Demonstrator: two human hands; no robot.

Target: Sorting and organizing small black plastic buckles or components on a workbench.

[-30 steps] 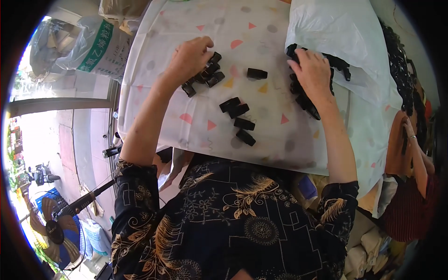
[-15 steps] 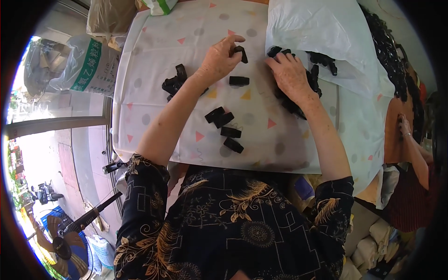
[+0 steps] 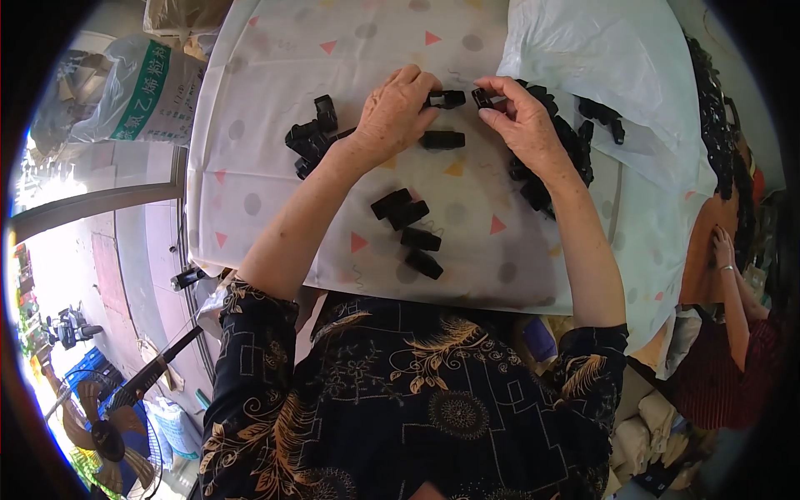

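Note:
Above the far middle of the patterned tablecloth (image 3: pixel 325 217), my left hand (image 3: pixel 393 118) is closed on a black plastic part (image 3: pixel 452 99) that sticks out past its fingertips. Facing it, my right hand (image 3: pixel 527 127) pinches a small black plastic piece (image 3: pixel 482 98) between thumb and fingers. A slight gap separates the two pieces. Just below the left fingers lies a single black block (image 3: pixel 442 140). Nearer to me, several similar black blocks (image 3: pixel 421 239) form a slanting row. A pile of black parts (image 3: pixel 567 146) sits beside my right wrist, partly hidden by it.
Left of my left forearm is a smaller heap of black parts (image 3: pixel 307 143). A white plastic bag (image 3: pixel 596 50) with black parts at its mouth covers the far right. Another person's hand (image 3: pixel 723 247) is at the right edge. A fan (image 3: pixel 107 437) stands lower left.
My right hand has left the pile with a small black piece and moved left towards my left hand. The left hand's black part has turned from slanted to nearly level. The view has shifted slightly.

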